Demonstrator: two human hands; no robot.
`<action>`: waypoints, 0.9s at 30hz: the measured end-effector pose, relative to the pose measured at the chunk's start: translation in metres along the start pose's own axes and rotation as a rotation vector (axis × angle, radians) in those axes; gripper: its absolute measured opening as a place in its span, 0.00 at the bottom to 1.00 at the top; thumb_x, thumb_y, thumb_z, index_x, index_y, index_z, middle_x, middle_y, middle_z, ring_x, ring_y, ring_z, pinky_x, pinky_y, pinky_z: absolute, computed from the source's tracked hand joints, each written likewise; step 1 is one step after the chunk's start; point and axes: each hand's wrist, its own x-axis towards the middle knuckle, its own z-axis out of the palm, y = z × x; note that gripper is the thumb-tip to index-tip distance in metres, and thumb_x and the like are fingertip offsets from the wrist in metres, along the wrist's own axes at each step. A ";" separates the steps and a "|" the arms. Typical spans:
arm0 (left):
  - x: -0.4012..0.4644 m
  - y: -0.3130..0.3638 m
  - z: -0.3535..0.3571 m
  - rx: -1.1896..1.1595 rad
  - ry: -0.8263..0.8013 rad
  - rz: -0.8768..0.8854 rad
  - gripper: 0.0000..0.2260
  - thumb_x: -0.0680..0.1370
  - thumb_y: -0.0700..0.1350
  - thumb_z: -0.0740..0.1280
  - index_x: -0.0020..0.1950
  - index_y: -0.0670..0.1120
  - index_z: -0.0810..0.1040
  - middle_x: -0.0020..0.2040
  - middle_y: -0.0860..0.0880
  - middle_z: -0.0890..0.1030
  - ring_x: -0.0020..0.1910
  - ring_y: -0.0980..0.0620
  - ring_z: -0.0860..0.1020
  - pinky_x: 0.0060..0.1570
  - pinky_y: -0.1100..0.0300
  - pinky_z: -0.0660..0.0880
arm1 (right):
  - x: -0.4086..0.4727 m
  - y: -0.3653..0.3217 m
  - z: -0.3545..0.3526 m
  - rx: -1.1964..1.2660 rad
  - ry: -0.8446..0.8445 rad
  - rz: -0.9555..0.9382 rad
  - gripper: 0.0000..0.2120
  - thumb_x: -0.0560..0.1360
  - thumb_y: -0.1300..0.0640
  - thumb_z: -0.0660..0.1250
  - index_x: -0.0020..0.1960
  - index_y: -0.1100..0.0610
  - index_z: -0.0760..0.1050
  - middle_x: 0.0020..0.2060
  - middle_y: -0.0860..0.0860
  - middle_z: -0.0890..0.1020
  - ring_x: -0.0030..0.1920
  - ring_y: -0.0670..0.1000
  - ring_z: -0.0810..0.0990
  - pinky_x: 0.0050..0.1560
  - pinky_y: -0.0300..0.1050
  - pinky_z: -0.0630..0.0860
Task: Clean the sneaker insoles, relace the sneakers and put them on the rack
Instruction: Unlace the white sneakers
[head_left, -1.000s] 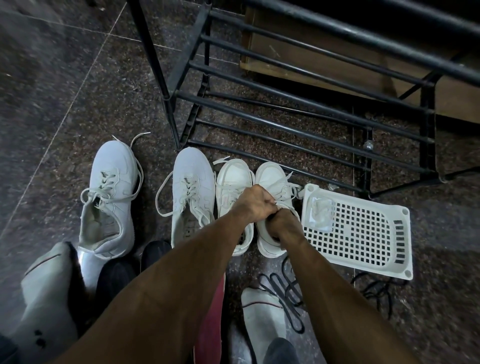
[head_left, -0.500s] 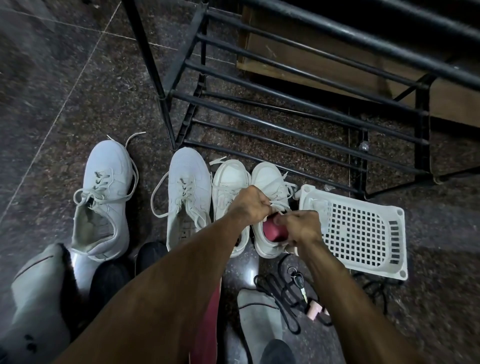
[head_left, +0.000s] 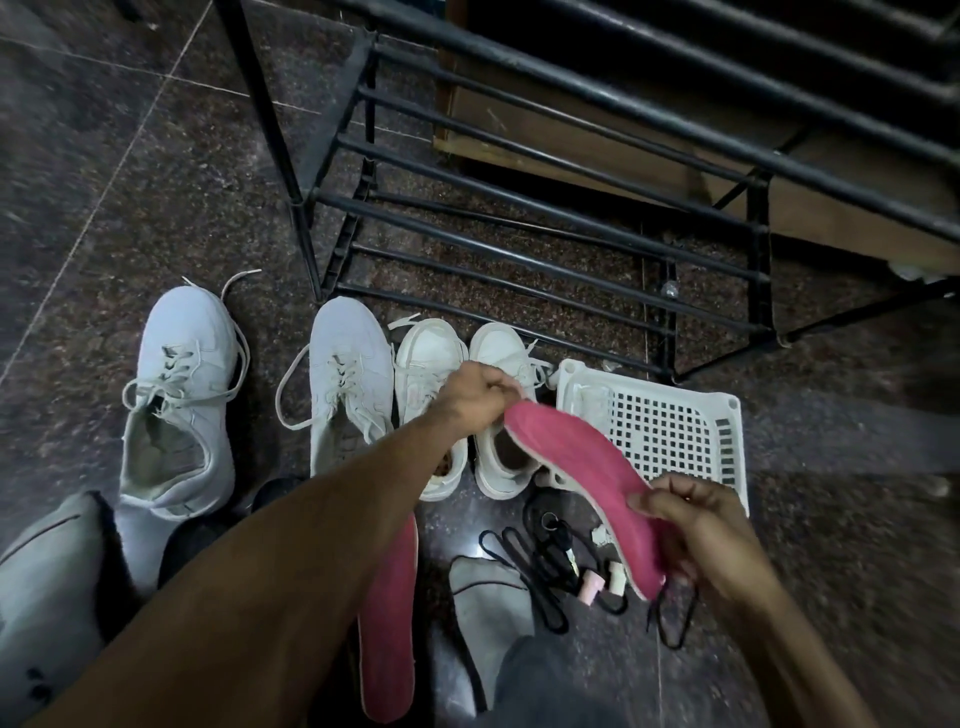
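Change: pink insole (head_left: 582, 483), half a second ago only peeking from the small white sneaker (head_left: 506, 415), is now fully out.
Left hand (head_left: 475, 397): fingers pinch the insole's far end.
Right hand (head_left: 701, 535): fingers curl round its near end.
Second insole (head_left: 389, 623): flat on the floor (head_left: 156, 182), under the left forearm.
Rack (head_left: 519, 208): behind the sneakers.
Basket (head_left: 670, 421): on the floor, just right of the sneaker.

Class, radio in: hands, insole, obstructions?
Left hand and right hand both grip pink insole, held above white sneaker. Black laces loose on floor below.
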 end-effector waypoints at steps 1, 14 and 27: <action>-0.008 0.004 -0.002 -0.097 0.080 0.031 0.06 0.78 0.41 0.68 0.53 0.45 0.82 0.50 0.50 0.83 0.44 0.57 0.79 0.39 0.73 0.74 | -0.001 0.003 0.004 0.017 -0.009 -0.036 0.09 0.73 0.69 0.67 0.36 0.69 0.71 0.19 0.52 0.69 0.15 0.47 0.63 0.19 0.32 0.59; -0.133 -0.047 -0.030 -0.297 0.210 -0.055 0.05 0.74 0.34 0.65 0.47 0.40 0.80 0.41 0.39 0.82 0.37 0.41 0.81 0.37 0.49 0.77 | -0.015 -0.031 0.065 -0.450 -0.367 -0.091 0.07 0.76 0.60 0.69 0.54 0.59 0.78 0.39 0.53 0.83 0.25 0.49 0.76 0.21 0.36 0.71; -0.195 -0.116 -0.003 -0.393 0.015 -0.365 0.08 0.78 0.34 0.66 0.53 0.44 0.80 0.45 0.44 0.84 0.42 0.46 0.83 0.43 0.49 0.82 | -0.036 -0.062 -0.007 -0.656 -0.154 -0.296 0.07 0.76 0.58 0.69 0.53 0.55 0.78 0.42 0.51 0.83 0.35 0.51 0.80 0.31 0.44 0.76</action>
